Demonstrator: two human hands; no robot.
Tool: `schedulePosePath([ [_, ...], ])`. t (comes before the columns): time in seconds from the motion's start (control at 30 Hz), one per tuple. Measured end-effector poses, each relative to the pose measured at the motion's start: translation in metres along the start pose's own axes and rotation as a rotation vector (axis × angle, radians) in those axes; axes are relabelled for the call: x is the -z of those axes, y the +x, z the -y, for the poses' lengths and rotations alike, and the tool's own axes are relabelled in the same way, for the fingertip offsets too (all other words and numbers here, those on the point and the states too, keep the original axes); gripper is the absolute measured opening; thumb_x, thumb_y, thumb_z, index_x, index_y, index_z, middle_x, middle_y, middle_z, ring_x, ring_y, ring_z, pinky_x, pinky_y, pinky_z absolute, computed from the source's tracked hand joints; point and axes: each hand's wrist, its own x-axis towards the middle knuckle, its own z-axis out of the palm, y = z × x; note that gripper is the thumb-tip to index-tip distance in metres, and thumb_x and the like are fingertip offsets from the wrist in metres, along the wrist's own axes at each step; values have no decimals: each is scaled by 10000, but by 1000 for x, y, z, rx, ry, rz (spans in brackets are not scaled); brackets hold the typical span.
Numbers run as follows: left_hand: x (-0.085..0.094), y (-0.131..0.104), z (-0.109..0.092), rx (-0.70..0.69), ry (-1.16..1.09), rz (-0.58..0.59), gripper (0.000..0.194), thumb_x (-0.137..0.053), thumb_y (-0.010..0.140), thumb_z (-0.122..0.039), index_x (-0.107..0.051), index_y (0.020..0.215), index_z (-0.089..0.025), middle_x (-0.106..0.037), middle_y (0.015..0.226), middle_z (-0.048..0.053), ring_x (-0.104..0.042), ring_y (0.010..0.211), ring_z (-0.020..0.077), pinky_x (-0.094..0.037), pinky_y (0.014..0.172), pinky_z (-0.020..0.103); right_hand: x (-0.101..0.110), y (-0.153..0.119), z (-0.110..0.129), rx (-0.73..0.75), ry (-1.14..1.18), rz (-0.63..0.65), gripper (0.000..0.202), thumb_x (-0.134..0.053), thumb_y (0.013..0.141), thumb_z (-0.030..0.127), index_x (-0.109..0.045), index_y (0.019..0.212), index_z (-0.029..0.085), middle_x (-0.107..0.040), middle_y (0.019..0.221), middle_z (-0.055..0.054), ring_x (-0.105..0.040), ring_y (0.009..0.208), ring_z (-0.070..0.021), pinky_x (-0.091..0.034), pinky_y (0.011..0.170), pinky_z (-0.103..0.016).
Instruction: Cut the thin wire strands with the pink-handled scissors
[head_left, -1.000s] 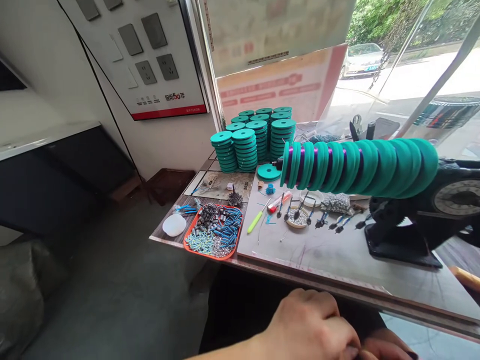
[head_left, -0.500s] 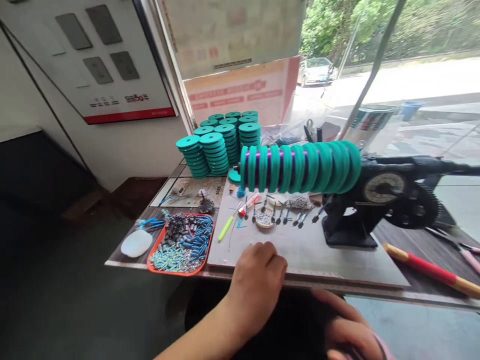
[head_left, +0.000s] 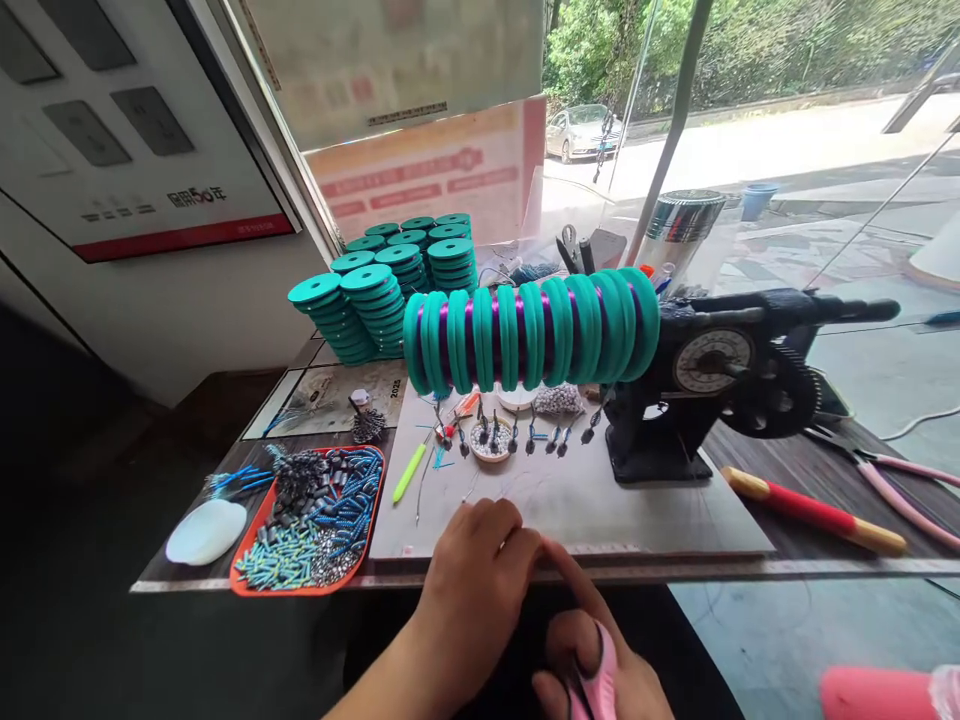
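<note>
At the table's front edge my left hand (head_left: 476,585) is closed, fingertips pinched. Whatever it holds there is hidden or too thin to make out. My right hand (head_left: 600,640) has scissors (head_left: 604,672) with a pink handle loop around its fingers; their blades are out of sight. Its index finger stretches forward and meets the left fingertips. Beyond both hands lies a pale board (head_left: 570,515). Several small dark rig pieces (head_left: 514,440) hang in a row below teal foam spools (head_left: 525,335), which are mounted on a black winding machine (head_left: 697,365).
An orange tray (head_left: 244,590) of small tackle parts stands at left beside a white dish (head_left: 206,532). Teal spool stacks (head_left: 367,290) rise behind. On the board are a green-handled tool (head_left: 409,473) and a bead bowl (head_left: 491,455). A red-and-wood stick (head_left: 814,510) and pink-handled pliers (head_left: 907,490) lie right.
The view has swung right, shifting the table leftward in the picture. My right hand has come up to the left hand, and the pink scissors now show in it.
</note>
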Motion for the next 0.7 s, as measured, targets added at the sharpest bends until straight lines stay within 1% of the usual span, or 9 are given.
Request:
schedulePosePath([
  [0.03,0,1,1,-4,-8,5,344,-394,931,-181,-623,675,-165,-553,683,31,-489,637,170,-392,561,277,1,3,2,38,-78,-14,553,-164,967,396,-498,576,192,-670,1021,-205,-462,307,-60,-331,305,-211],
  [0.1,1,1,2,-11,-24,23,329,-403,929,-191,-634,696,-161,-562,687,36,-494,636,175,-403,561,282,5,8,4,149,-252,-53,465,-238,944,226,-507,567,185,-659,1069,-241,-467,301,-69,-338,321,-212],
  [0.13,2,2,3,-13,-31,34,324,-404,929,-197,-638,707,-160,-567,691,38,-497,637,178,-410,563,285,6,11,5,205,-328,-72,415,-285,908,159,-512,562,185,-666,1058,-237,-457,291,-72,-336,325,-213],
  [0.2,3,2,3,-1,-44,63,333,-393,933,-210,-641,715,-163,-575,699,42,-505,644,183,-425,567,289,9,15,6,284,-442,-106,331,-370,827,88,-509,544,189,-680,1027,-213,-411,261,-68,-311,320,-217],
  [0.3,4,2,3,16,-61,69,352,-370,940,-222,-645,728,-167,-581,707,43,-518,653,185,-444,568,290,9,17,8,307,-516,-148,279,-439,761,63,-501,519,187,-692,1000,-182,-400,256,-62,-275,317,-224],
  [0.4,4,2,4,25,-79,60,326,-382,934,-212,-648,750,-165,-582,718,43,-524,658,186,-460,573,296,6,16,9,276,-525,-171,245,-484,700,33,-503,504,177,-688,1010,-170,-423,279,-60,-262,325,-232],
  [0.47,4,2,4,30,-95,68,307,-397,927,-202,-648,753,-165,-581,720,43,-526,653,185,-464,569,297,5,15,10,258,-531,-185,240,-481,672,20,-500,490,175,-688,1013,-160,-420,281,-60,-257,327,-241],
  [0.57,4,1,4,30,-107,74,305,-402,923,-191,-644,739,-163,-579,713,45,-529,649,185,-470,565,299,5,14,9,265,-541,-185,268,-439,685,16,-507,480,175,-693,1007,-139,-410,277,-64,-253,329,-251],
  [0.7,3,-1,3,36,-103,62,313,-397,927,-209,-636,729,-167,-575,706,42,-528,639,180,-471,556,296,5,15,7,268,-534,-187,282,-443,705,22,-519,480,174,-687,1029,-143,-441,299,-73,-256,340,-259],
])
